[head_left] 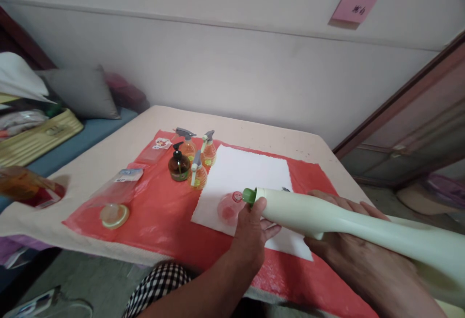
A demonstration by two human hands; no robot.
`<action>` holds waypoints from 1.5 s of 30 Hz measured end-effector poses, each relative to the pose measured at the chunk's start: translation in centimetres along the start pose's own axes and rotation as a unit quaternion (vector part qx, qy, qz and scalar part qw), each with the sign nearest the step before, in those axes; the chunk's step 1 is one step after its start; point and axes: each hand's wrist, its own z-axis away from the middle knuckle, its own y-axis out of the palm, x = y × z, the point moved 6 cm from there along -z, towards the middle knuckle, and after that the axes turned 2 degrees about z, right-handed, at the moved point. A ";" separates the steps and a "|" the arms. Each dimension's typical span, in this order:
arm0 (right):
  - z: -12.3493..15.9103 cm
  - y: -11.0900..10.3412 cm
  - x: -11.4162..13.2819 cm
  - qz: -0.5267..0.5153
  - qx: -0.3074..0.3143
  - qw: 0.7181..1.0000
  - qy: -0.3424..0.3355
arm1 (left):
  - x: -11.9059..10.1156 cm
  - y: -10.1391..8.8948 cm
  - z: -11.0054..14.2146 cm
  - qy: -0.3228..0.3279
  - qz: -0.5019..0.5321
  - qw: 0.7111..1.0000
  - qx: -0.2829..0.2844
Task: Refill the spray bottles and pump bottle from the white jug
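Note:
A large pale green jug [290, 204] with a moulded handle is tilted in the air, its mouth pointing left. My right hand [356, 255] is wrapped around the handle side from below. At the mouth, my left hand [252, 230] grips the neck with its thumb by the rim. A green cap or spout piece [249, 195] shows there; whether it is loose cannot be told. Just beyond my left hand, a clear pink round bottle [228, 209] with a red neck and no spray head sits on the white sheet [250, 167].
Spray bottles [198, 175] with yellowish liquid and a dark pump bottle [179, 166] stand together on the red plastic sheet [174, 226]. Nearer left are a round lid [115, 216] and a clear bag [123, 182]. A bottle of amber liquid [29, 187] is at the left edge.

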 end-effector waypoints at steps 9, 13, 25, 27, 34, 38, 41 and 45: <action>-0.1 -0.1 0.1 0.000 -0.004 1.000 0.008 | 0.2 -0.3 -0.3 -0.005 0.008 1.000 -0.006; 0.1 0.2 -0.2 -0.011 0.000 1.000 0.020 | 0.1 -0.1 -0.1 -0.005 0.006 1.000 -0.004; -0.1 -0.3 0.2 0.007 -0.004 1.000 -0.002 | 0.1 -0.2 -0.2 -0.006 0.003 1.000 -0.006; 0.0 -0.1 0.2 0.019 0.006 1.000 -0.006 | 0.1 -0.1 -0.2 -0.007 0.001 1.000 -0.006; -0.1 -0.4 0.3 0.013 0.003 1.000 0.001 | 0.1 -0.1 -0.1 -0.009 0.003 1.000 -0.004; -0.2 -0.5 0.2 0.021 0.000 1.000 -0.003 | 0.1 0.0 -0.1 -0.002 0.005 1.000 0.010; -0.2 -0.5 0.2 0.020 0.005 1.000 -0.007 | 0.2 -0.1 -0.1 -0.003 0.004 1.000 0.011; -0.1 -0.5 0.1 0.007 0.007 1.000 0.000 | 0.3 -0.1 -0.1 -0.005 0.007 1.000 0.006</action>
